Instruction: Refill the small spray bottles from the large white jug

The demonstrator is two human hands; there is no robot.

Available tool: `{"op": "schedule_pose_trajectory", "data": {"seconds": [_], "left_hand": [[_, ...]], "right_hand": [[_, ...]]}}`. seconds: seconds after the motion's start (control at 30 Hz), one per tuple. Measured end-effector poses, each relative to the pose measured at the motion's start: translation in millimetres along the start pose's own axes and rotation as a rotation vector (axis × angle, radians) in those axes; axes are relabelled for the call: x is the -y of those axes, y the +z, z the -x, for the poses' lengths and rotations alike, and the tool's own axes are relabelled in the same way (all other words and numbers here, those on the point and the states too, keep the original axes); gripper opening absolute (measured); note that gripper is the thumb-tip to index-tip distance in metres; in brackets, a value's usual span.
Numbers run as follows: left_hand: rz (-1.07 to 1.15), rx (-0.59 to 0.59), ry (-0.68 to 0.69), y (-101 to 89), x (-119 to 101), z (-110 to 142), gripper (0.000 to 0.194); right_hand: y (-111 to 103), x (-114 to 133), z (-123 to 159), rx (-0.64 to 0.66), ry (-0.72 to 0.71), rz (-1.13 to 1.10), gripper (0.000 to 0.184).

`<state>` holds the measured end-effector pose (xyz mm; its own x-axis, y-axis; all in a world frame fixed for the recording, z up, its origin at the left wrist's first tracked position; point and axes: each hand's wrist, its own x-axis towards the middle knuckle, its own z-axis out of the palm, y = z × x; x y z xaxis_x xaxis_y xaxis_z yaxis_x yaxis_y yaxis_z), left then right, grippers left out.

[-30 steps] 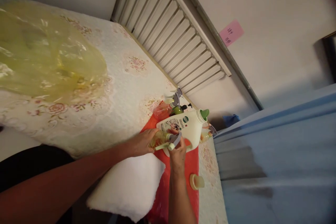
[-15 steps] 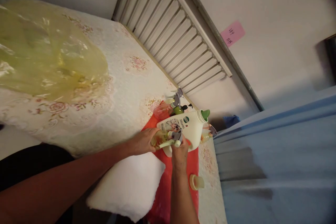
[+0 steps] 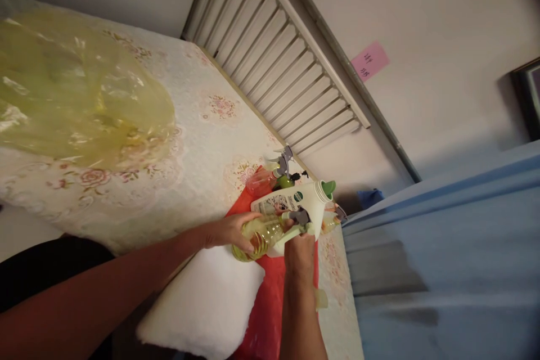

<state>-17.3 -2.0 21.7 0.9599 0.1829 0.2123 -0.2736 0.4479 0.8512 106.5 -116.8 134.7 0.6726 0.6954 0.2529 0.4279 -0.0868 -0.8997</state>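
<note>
A clear yellowish spray bottle with a grey trigger head is tilted between my two hands. My left hand wraps round its body near the base. At the neck, just under the trigger head, my right hand is closed, its fingers partly hidden. Right behind stands a large white detergent jug with a green spout and no cap on it. A pale cap lies by my right forearm, partly covered. Beneath is a red cloth, with a folded white cloth in front.
Behind the jug stand a pink spray bottle, a green pump bottle and an orange-tinted spray bottle. A yellow plastic bag lies on the flowered cover at left. A slatted radiator and a blue curtain border the table.
The spray bottle has turned so more of its body shows. My right hand has shifted slightly right, and its forearm now partly covers the pale cap.
</note>
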Motion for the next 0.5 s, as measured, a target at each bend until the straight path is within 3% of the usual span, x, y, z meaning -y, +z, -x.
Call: {"op": "schedule_pose_trajectory", "data": {"seconds": [0.2,0.37,0.5], "left_hand": [[0.29,0.218,-0.043,4.4,-8.3,5.4,0.065],[0.333,0.277,-0.045,8.4,-14.9,8.4,0.062],[0.368,0.286,-0.058,8.8,-17.6,9.1,0.066]], "right_hand": [[5.9,1.6,-0.2,0.086,0.038,-0.31,0.022],[9.8,16.2,5.9,0.187,0.049,-0.616,0.029],[7.3,18.3,9.6,0.254,0.071,-0.713,0.028]]}}
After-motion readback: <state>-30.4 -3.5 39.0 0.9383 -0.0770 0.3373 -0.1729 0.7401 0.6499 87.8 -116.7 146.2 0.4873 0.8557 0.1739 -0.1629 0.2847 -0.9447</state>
